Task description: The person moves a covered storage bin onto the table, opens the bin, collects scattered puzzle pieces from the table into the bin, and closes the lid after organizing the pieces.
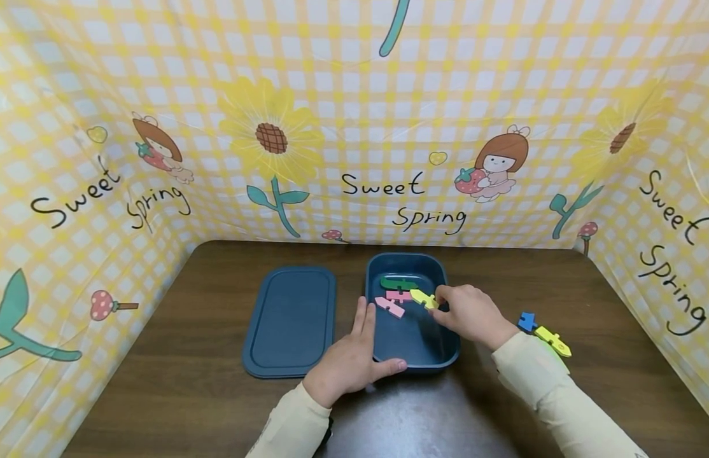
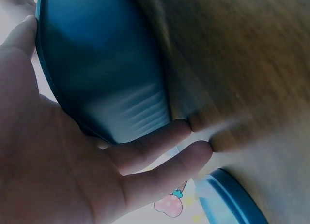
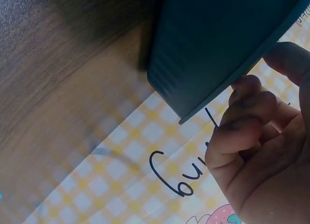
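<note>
A dark blue box stands open on the wooden table, seen from outside as the box wall and the box wall. Inside lie a green piece and two pink pieces. My right hand reaches over the box's right rim and pinches a yellow piece above the box floor. My left hand rests with straight fingers against the box's left front corner, thumb along the front wall. The yellow piece is hidden in both wrist views.
The blue lid lies flat to the left of the box. A blue piece and a yellow piece lie on the table by my right sleeve. A yellow checked cloth walls in the table on three sides.
</note>
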A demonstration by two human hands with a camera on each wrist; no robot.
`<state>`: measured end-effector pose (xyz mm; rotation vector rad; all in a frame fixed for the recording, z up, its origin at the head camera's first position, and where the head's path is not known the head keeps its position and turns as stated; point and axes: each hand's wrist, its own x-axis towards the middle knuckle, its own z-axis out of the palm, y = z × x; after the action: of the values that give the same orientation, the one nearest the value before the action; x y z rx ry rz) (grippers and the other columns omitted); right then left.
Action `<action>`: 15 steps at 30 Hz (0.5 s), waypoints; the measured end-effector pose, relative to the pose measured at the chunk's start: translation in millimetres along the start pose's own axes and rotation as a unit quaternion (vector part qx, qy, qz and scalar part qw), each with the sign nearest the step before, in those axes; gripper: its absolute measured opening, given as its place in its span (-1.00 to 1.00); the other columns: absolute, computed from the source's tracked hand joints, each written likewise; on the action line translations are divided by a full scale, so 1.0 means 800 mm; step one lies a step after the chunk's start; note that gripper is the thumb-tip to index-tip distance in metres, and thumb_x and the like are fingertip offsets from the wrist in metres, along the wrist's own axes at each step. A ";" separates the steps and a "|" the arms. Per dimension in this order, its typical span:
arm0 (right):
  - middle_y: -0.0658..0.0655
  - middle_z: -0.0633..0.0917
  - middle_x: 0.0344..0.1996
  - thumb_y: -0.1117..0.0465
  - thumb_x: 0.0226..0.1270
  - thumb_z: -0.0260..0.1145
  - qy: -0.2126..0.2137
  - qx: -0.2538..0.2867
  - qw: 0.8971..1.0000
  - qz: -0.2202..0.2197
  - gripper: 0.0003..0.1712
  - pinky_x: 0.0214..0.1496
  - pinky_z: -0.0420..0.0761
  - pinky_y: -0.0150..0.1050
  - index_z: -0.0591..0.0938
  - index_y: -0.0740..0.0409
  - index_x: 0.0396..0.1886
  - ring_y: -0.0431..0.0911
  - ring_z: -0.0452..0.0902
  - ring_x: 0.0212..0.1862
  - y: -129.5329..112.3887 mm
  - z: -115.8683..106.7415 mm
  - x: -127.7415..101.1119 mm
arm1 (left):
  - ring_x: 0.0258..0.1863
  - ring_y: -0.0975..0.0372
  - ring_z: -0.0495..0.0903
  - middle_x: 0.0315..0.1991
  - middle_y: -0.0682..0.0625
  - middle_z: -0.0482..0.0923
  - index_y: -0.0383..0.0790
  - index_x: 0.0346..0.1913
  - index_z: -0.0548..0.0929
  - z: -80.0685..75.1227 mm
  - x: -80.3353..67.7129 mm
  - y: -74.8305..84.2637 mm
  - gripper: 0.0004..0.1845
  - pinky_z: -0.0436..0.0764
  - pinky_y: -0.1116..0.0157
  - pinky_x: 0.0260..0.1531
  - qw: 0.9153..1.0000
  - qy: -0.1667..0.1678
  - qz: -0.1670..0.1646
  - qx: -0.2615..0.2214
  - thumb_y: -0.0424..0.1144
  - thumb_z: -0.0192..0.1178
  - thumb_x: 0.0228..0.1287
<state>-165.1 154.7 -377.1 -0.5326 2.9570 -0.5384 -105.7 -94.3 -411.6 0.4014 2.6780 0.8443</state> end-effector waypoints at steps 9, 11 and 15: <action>0.03 0.56 -0.52 0.09 0.37 0.43 -0.003 0.011 1.000 0.000 -0.73 -0.52 0.51 -0.27 0.67 0.19 -0.13 -0.13 0.47 -0.53 -0.003 0.003 0.006 | 0.01 -0.08 0.65 0.63 -0.03 -0.53 -0.19 0.64 -0.25 0.001 0.001 -0.001 0.29 0.65 0.04 -0.14 1.000 0.002 0.000 0.005 0.45 0.23 0.18; 0.02 0.56 -0.53 0.10 0.37 0.43 -0.004 0.010 1.000 -0.005 -0.74 -0.52 0.50 -0.27 0.67 0.19 -0.14 -0.14 0.46 -0.54 -0.004 0.004 0.008 | 0.02 -0.08 0.64 0.63 -0.03 -0.53 -0.19 0.64 -0.25 0.001 0.001 -0.002 0.28 0.65 0.05 -0.14 1.000 0.002 0.000 0.007 0.45 0.23 0.18; 0.01 0.54 -0.54 0.09 0.37 0.42 -0.007 0.005 1.000 -0.009 -0.75 -0.51 0.49 -0.26 0.67 0.18 -0.17 -0.13 0.44 -0.54 -0.006 0.006 0.010 | 0.04 -0.09 0.64 0.63 -0.03 -0.53 -0.18 0.64 -0.25 0.001 0.001 -0.002 0.28 0.65 0.06 -0.15 1.000 0.002 0.002 0.007 0.46 0.22 0.18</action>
<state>-170.4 145.6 -380.4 -0.5589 2.9381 -0.5476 -106.0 -94.5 -413.4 0.4103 2.6888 0.8287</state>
